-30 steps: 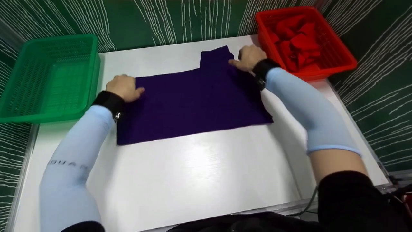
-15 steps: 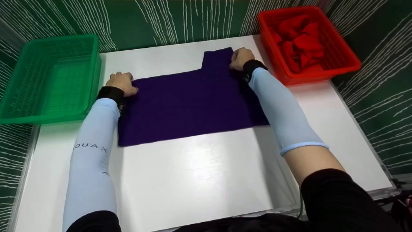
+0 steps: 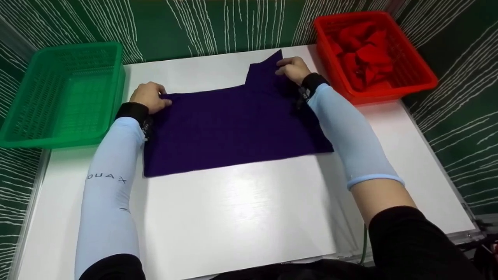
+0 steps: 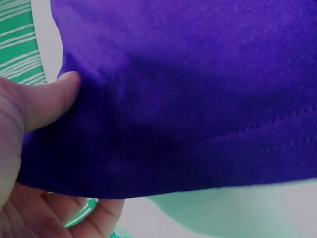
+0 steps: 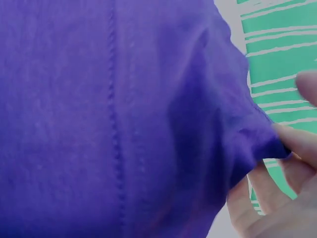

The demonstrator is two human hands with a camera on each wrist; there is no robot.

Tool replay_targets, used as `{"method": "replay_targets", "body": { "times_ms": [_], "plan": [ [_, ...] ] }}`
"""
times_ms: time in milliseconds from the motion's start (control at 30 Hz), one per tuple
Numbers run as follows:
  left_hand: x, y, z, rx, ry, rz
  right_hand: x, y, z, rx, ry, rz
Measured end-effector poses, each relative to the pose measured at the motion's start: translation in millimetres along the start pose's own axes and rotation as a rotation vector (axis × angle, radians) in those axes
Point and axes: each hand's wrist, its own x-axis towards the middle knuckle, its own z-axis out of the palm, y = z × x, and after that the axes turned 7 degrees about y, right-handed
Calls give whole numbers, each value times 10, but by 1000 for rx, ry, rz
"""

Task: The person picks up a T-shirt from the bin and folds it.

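A dark purple folded garment (image 3: 225,128), seemingly a T-shirt with a sleeve (image 3: 262,74) sticking out at the far right, lies on the white table. At its far left corner is my left hand (image 3: 149,97). In the left wrist view the thumb (image 4: 54,96) lies on top of the cloth and the fingers go under its stitched hem (image 4: 277,131). My right hand (image 3: 293,70) grips the outer corner of the sleeve. The right wrist view shows that corner (image 5: 270,141) pinched between the fingers and pulled into creases.
Left of the garment stands a green plastic basket (image 3: 114,97). A red basket (image 3: 404,91) at the back right holds crumpled red cloth (image 3: 369,54). A green wall (image 3: 167,35) with white streaks runs along the table's far edge.
My right hand first came in to the sleeve, then took its corner, which is now raised to a point. My left hand has shifted slightly away from me along the left corner.
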Motion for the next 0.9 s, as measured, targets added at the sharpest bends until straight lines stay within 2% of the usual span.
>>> {"method": "replay_targets", "body": {
  "times_ms": [100, 267, 367, 500, 633, 767, 833, 900],
  "plan": [
    [-38, 8, -67, -31, 60, 8, -72, -34, -56, 176, -9, -10],
    [-129, -25, -218, -82, 122, 34, -199, -81, -136, 427, -14, -89],
    [-218, -30, -297, -115, 136, 48, -290, -76, -186, 596, -13, -129],
    [-354, 15, -349, -164, 123, 85, -446, -4, -302, 745, -49, -181],
    [-464, 67, -376, -177, 96, 131, -624, 117, -445, 860, -97, -249],
    [-572, 79, -398, -122, 72, 164, -813, 240, -591, 869, -157, -327],
    [-641, 77, -389, -82, 41, 181, -909, 318, -663, 863, -241, -370],
    [-718, 69, -362, -35, -1, 197, -1003, 413, -725, 863, -369, -417]
  ]
}}
